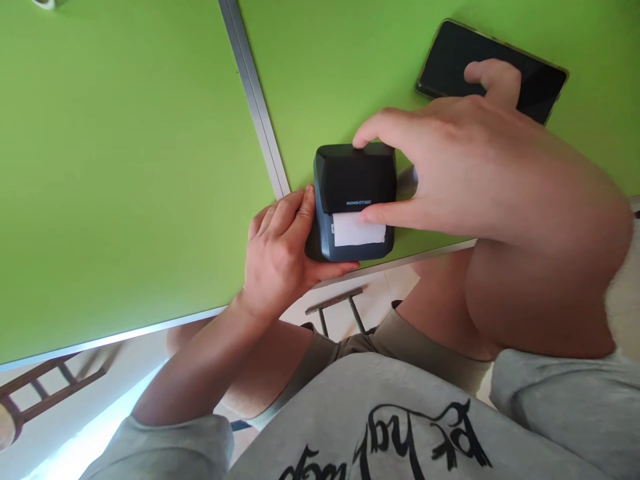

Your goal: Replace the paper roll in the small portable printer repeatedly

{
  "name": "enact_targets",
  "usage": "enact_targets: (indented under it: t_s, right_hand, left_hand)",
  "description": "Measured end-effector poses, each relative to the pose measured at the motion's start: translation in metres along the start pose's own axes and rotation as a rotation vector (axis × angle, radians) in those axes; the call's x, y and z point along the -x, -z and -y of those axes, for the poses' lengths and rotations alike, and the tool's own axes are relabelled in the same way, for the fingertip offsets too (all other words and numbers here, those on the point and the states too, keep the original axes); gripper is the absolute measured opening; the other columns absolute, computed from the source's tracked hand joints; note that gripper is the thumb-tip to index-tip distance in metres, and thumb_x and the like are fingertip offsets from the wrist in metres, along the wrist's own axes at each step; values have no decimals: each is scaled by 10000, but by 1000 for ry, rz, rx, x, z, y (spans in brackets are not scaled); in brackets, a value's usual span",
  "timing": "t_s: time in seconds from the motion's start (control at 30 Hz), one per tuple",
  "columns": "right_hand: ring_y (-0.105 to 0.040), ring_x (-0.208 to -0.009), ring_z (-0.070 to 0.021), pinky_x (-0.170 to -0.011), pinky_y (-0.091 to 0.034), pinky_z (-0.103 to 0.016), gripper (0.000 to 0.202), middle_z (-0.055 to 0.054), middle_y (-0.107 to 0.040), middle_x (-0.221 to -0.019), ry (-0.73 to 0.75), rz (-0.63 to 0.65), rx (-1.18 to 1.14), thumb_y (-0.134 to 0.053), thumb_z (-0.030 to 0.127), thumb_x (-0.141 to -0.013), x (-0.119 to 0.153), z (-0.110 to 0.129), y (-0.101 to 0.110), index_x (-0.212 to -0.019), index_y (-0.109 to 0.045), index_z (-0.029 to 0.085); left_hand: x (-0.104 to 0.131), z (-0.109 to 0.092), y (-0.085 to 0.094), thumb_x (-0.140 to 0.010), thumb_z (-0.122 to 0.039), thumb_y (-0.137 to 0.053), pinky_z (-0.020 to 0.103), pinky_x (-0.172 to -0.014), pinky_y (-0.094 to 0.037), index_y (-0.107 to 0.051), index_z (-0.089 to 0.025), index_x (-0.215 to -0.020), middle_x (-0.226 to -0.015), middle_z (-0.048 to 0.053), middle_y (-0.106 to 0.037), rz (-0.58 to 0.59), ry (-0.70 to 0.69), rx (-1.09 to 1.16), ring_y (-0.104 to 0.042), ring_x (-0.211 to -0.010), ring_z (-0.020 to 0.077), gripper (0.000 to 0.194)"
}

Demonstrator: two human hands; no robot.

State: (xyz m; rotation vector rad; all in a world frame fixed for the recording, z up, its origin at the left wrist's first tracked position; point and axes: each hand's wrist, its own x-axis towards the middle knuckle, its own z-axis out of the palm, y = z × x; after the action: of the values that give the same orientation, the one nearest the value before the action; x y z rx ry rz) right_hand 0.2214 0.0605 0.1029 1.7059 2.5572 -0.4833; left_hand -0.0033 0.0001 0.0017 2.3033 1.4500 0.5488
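A small dark-blue label printer (357, 179) with a black lid sits near the table's front edge. A strip of white label paper (350, 230) lies out of its front slot. My left hand (280, 257) grips the printer's left side, thumb along the front edge. My right hand (450, 160) spans the lid: one finger rests on its back edge, while the thumb touches the label paper by the slot. Its other fingers are partly hidden, one of them stretched over a black smartphone (465, 50) that lies behind the hand.
Under the printer is a green table (125, 167) with a metal seam strip (255, 100) crossing it. A white roll-like object (45, 3) shows at the far left corner. Below the table edge are my legs and a wooden stool (55, 393).
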Motion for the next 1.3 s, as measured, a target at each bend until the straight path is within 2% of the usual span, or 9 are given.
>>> enact_targets:
  t_s: [0.17, 0.33, 0.4, 0.5, 0.6, 0.87, 1.07, 1.17, 1.3]
  right_hand:
    - [-709, -880, -330, -1228, -257, -695, 409, -31, -691, -804, -34, 30, 9, -758, 478, -798, -2, -4, 1, -1148, -649, 295]
    - [-650, -1179, -342, -1164, -395, -583, 283, -65, -697, -1176, 55, -55, -9, -677, 323, -863, 1, -3, 5, -1143, -650, 294]
    - [-670, -1029, -284, -969, -488, -455, 193, -44, -701, -1055, 65, -111, 11, -602, 255, -899, 4, 1, 8, -1076, -674, 279]
    - [-629, -788, -217, -773, -441, -379, 310, -21, -684, -882, -6, -218, 29, -438, 212, -962, 7, 8, 12, -1114, -704, 257]
    - [-644, -790, -215, -838, -458, -403, 362, -31, -702, -921, -61, -268, 9, -429, 220, -973, 5, 13, 13, -1211, -701, 237]
    - [-644, -695, -225, -642, -439, -331, 265, -71, -669, -770, -115, -78, 171, -510, 183, -927, -7, 23, -3, -896, -769, 233]
    - [-597, -608, -181, -594, -422, -296, 270, -23, -659, -760, -62, -20, 153, -504, 149, -924, -9, 19, -9, -1009, -719, 290]
    - [-537, -545, -158, -550, -354, -286, 230, -11, -627, -710, -23, 19, 166, -495, 153, -935, -8, 18, -8, -984, -683, 277]
    - [-454, -494, -150, -503, -207, -309, 265, -10, -604, -681, 26, -47, 266, -445, 178, -939, -6, 18, -7, -1009, -678, 284]
  left_hand:
    - [0, -1, -1, -822, -899, -596, 531, -1130, -454, -472, -171, -1583, -1465, 207, -637, 12, -4, -4, -618, -1329, 402, 1060]
    - [0, -2, -4, -843, -876, -579, 500, -1085, -454, -458, -147, -1557, -1420, 206, -667, -25, -2, -46, -648, -1264, 386, 1028]
    - [-1, -2, -6, -846, -887, -559, 492, -1066, -451, -476, -125, -1534, -1388, 214, -679, -49, -14, -65, -660, -1235, 385, 1030]
    - [-1, -2, -7, -825, -923, -543, 487, -1056, -446, -477, -129, -1530, -1369, 212, -685, -60, -21, -76, -663, -1221, 386, 1064]
    - [-1, -2, -6, -797, -963, -518, 481, -1055, -446, -458, -167, -1541, -1366, 194, -690, -51, -15, -96, -663, -1220, 383, 1090]
    - [-2, -1, -7, -797, -934, -553, 511, -1054, -443, -428, -184, -1545, -1360, 197, -678, -48, -22, -99, -653, -1214, 408, 1066]
    - [-3, -1, -7, -822, -913, -541, 522, -1048, -438, -448, -131, -1532, -1351, 223, -672, -46, -39, -109, -650, -1201, 418, 1060]
    - [-3, -2, -7, -811, -924, -542, 523, -1038, -438, -470, -109, -1522, -1348, 233, -671, -44, -38, -97, -649, -1196, 419, 1084]
    - [-3, -2, -6, -806, -943, -518, 513, -1014, -445, -480, -121, -1522, -1344, 221, -681, -43, -34, -104, -651, -1180, 402, 1091]
